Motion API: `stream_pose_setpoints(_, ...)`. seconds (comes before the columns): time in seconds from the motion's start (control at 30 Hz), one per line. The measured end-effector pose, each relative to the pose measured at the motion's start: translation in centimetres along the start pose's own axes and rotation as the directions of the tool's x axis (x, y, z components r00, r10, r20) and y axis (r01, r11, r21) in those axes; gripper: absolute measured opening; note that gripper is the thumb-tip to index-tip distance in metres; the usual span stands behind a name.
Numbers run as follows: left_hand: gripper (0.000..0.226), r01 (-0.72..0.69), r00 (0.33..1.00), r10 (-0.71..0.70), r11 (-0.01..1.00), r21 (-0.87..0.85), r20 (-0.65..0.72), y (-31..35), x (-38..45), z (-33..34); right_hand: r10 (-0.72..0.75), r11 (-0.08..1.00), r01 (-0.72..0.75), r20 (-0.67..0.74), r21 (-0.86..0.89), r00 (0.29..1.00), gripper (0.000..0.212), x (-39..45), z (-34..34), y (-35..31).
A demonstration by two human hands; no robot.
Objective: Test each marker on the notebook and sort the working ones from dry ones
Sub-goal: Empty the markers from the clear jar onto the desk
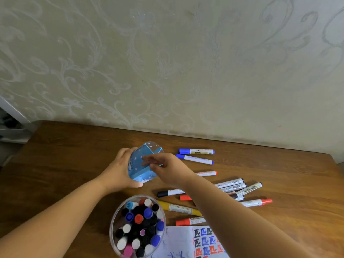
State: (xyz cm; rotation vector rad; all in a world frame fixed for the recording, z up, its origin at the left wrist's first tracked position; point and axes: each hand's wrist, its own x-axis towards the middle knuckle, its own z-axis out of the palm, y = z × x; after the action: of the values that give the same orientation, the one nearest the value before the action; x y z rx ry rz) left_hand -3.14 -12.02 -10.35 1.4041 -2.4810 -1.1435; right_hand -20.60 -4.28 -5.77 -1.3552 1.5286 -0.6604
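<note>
Both of the person's hands are on a blue box with small pale spots, tilted near the middle of the wooden table. The left hand wraps around the box's left side, thumb under its lower edge, holding it up off the wood at a slant. The right hand reaches across from the right with its fingers at the box's right face; they blur there, so I cannot tell whether they grip the box or only touch it. Just below the box stands a clear round tub, packed with upright markers showing black, white, blue, red and pink caps. To its right, at the bottom edge, lies the open notebook, its page covered with rows of black, blue and red test marks. More markers lie loose on the table: two blue-capped markers side by side near the wall, well apart from the rest; a red-tipped marker below them; and a scattered cluster of black, red and yellow ones, partly hidden under the right forearm. Patterned wallpaper rises behind the table.
</note>
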Motion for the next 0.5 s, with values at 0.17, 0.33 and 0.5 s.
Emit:
stream_pose_setpoints(0.17, 0.110, 0.071, 0.991, -0.077, 0.996, -0.055, -0.109, -1.5, 0.2, 0.4, -0.013, 1.000, 0.010, 0.087, 0.029, 0.996, 0.045, 0.8, 0.4, -0.4)
stream_pose_setpoints(0.33, 0.100, 0.130, 0.987, -0.153, 0.933, -0.336, -0.042, -3.3, -0.6, 1.0, 0.052, 0.993, -0.046, -0.049, 0.112, 0.997, 0.042, 0.3, -0.6, 0.3)
stream_pose_setpoints(0.5, 0.069, 0.149, 0.986, -0.164, 0.917, -0.371, -0.009, -3.3, -1.5, 1.1, 0.069, 0.997, -0.069, 0.014, 0.040, 0.998, 0.037, -1.4, -0.6, 0.7)
